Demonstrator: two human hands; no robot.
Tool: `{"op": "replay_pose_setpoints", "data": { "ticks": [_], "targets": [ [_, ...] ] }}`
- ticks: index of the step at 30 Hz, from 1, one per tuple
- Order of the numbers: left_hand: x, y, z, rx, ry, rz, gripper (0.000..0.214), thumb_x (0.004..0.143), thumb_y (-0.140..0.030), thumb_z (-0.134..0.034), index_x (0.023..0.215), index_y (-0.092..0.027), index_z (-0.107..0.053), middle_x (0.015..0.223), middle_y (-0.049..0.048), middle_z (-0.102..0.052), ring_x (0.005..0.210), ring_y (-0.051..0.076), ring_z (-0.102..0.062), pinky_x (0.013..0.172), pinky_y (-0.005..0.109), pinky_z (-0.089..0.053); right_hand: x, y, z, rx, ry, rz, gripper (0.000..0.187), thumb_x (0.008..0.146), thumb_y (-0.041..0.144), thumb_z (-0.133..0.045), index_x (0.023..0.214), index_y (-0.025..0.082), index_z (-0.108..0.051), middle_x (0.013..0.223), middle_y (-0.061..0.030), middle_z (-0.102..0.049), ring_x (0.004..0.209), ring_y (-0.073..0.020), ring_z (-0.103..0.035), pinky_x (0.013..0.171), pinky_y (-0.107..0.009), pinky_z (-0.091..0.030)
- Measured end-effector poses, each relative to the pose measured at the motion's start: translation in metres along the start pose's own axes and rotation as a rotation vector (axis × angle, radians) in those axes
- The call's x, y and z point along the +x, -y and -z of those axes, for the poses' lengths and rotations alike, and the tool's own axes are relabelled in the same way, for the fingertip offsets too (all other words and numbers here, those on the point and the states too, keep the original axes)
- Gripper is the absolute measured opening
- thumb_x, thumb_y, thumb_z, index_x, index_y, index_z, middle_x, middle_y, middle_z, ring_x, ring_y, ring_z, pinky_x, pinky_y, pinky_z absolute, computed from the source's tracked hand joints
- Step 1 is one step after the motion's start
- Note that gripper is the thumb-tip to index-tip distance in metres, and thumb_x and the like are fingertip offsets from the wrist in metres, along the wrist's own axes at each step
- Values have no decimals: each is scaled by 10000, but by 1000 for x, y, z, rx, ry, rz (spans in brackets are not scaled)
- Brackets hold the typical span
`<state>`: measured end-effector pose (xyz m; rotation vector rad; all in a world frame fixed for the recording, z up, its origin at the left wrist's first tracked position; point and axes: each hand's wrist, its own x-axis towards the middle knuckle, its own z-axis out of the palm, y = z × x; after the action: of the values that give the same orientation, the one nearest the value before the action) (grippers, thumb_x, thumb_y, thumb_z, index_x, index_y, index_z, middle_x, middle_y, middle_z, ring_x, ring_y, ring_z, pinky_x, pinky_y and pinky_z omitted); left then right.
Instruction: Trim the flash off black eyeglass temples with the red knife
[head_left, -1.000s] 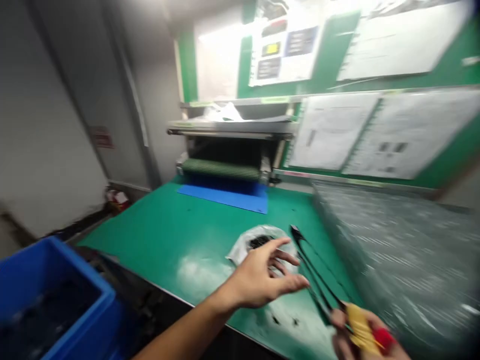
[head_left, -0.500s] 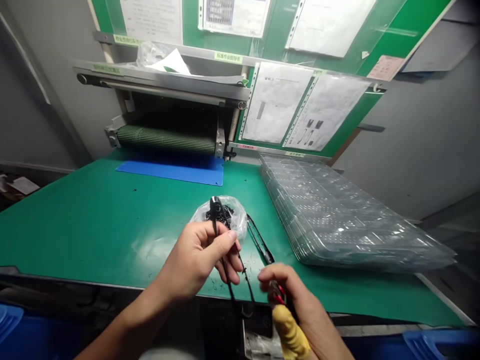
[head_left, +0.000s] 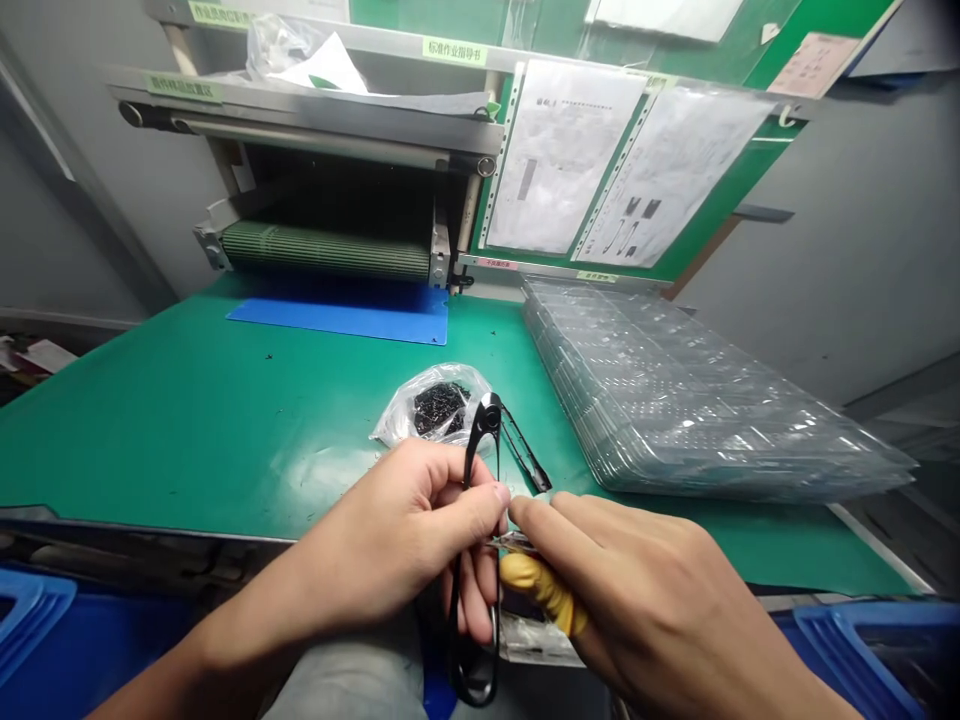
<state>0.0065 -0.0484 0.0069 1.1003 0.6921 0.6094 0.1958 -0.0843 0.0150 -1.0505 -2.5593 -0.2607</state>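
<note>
My left hand (head_left: 431, 515) pinches a long, narrow black plastic frame (head_left: 487, 412) between thumb and fingers. The frame stands nearly upright, its round-holed end at the top and a curved loop below the hand. My right hand (head_left: 652, 575), with a yellow cover (head_left: 536, 585) on the thumb, grips a small metal-tipped hand tool (head_left: 511, 542). Its tip meets the right side of the frame near my left fingertips; the rest is hidden in the hand. Behind the frame, an open clear plastic bag (head_left: 390, 425) holds small black pieces (head_left: 442, 408). Another slim black frame (head_left: 526, 452) lies right of the bag.
Stacked clear plastic trays (head_left: 675, 400) stand on the right of the green tabletop (head_left: 187, 420). A blue sheet (head_left: 341, 316) lies before a conveyor belt (head_left: 322, 250) at the back. Papers (head_left: 562, 160) hang on the board behind. Blue bins (head_left: 97, 640) flank the table's front edge.
My right hand has moved up and left to meet the left hand, bringing the tool to the frame. The held frame has turned, showing its side. The view has tilted down slightly.
</note>
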Motion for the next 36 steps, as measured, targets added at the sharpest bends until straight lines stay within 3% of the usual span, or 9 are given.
{"op": "replay_pose_setpoints", "data": {
  "ticks": [9,14,17,21,25,28,30,32,36],
  "targets": [
    [2,5,0,64,12,38,278,929,-283,-513,681,-163,-551,491,-8,-638,402,90,-601,395,130,-442,-8,-1,-4,-50,-7,-25,255,734,41,-346,765,209,-535,580,22,-505,459,-148,-472,452,-297,-257],
    [3,2,3,62,2,55,287,925,-259,-513,658,-156,-537,489,-5,-642,396,85,-594,394,129,-448,-12,-6,-6,65,79,-100,201,780,77,-358,738,217,-495,559,33,-498,444,-138,-455,447,-302,-239],
    [7,6,5,81,-116,-75,255,916,-296,-565,713,-144,-587,544,3,-662,432,99,-623,421,144,-465,-10,-8,-10,332,21,-294,163,889,170,-402,785,203,-523,559,49,-468,446,-112,-394,446,-260,-260],
    [16,29,0,-26,-477,-437,225,898,-354,-626,858,-153,-718,692,13,-702,571,97,-664,512,146,-490,-9,0,-32,974,-32,-613,277,940,466,-517,932,195,-574,611,48,-439,512,-106,-382,463,-210,-321],
    [12,56,-8,-81,-550,-558,174,827,-330,-720,929,-200,-775,876,62,-754,778,166,-700,726,235,-560,-10,-5,-50,1278,-259,-737,370,902,551,-583,828,191,-540,648,35,-453,522,-91,-348,479,-206,-321],
    [-1,61,0,-96,-306,-410,231,799,-291,-748,1017,-217,-769,977,97,-757,870,211,-709,775,279,-563,-5,-23,-42,1359,-178,-663,426,899,563,-585,726,189,-476,578,67,-358,475,-74,-263,447,-207,-249],
    [-8,57,8,-233,-8,-174,374,840,-446,-678,1135,-219,-714,993,118,-751,783,208,-726,640,255,-566,1,-33,-31,1319,-74,-590,445,902,556,-584,691,184,-460,580,68,-340,492,-75,-253,451,-208,-238],
    [-10,50,13,-237,157,31,482,848,-554,-620,1162,-192,-667,885,117,-753,613,157,-705,509,189,-519,8,-36,-21,1209,-21,-539,413,910,506,-595,691,184,-458,594,66,-351,517,-80,-272,462,-203,-256],
    [-13,36,6,-45,52,213,419,879,-544,-578,895,-130,-641,518,18,-630,347,61,-521,345,97,-352,10,-22,-12,629,-164,-464,214,963,390,-540,896,187,-530,642,55,-467,538,-97,-399,495,-208,-319]
  ]
}}
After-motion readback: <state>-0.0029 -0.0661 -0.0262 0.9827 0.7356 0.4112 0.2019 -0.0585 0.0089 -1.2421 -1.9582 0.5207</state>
